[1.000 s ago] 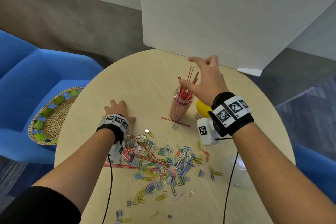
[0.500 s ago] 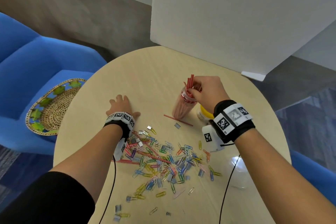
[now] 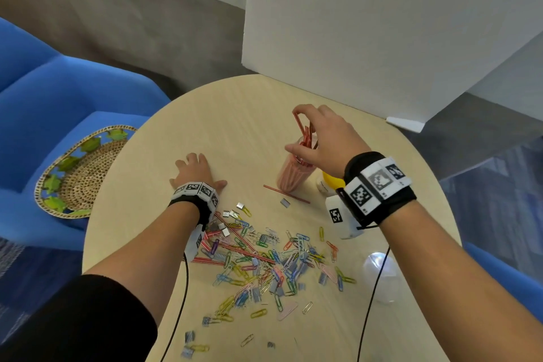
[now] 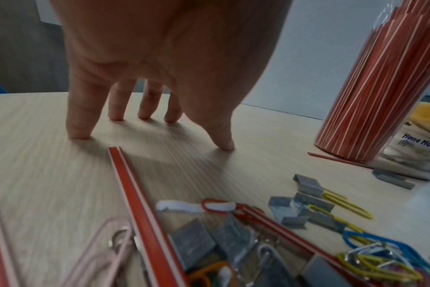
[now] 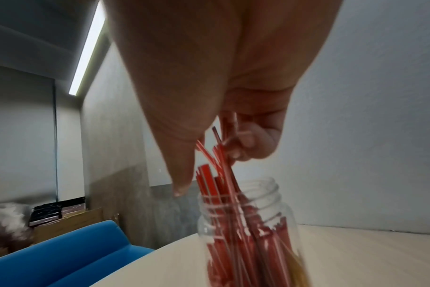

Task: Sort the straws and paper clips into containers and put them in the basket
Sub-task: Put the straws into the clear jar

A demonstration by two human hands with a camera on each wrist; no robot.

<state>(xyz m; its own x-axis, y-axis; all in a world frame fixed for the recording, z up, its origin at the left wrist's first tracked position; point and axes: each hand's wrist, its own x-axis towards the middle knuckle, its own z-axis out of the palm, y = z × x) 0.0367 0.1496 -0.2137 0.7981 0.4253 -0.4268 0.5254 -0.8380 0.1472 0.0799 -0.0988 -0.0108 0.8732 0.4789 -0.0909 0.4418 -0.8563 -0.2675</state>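
Observation:
A clear jar (image 3: 291, 176) (image 5: 248, 233) (image 4: 378, 97) packed with red striped straws (image 3: 305, 135) (image 5: 224, 174) stands upright on the round table (image 3: 241, 126). My right hand (image 3: 320, 138) (image 5: 224, 147) is above its mouth, fingers curled round the tops of several straws. My left hand (image 3: 194, 170) (image 4: 147, 124) rests on the table left of the jar, fingertips down, holding nothing. Coloured paper clips (image 3: 276, 261) (image 4: 356, 250) and loose straws (image 3: 286, 193) (image 4: 140, 213) are scattered in front of me.
A woven basket (image 3: 76, 170) lies on the blue seat (image 3: 58, 91) left of the table. A yellow-lidded container (image 3: 329, 182) (image 4: 420, 136) stands behind the jar. A clear lid (image 3: 379, 270) lies at the right. A white board (image 3: 382, 23) rises behind the table.
My right hand went from open above the straws to gripping them at the jar mouth, and now lifts higher with the straw tops between its fingers. The left hand stays put.

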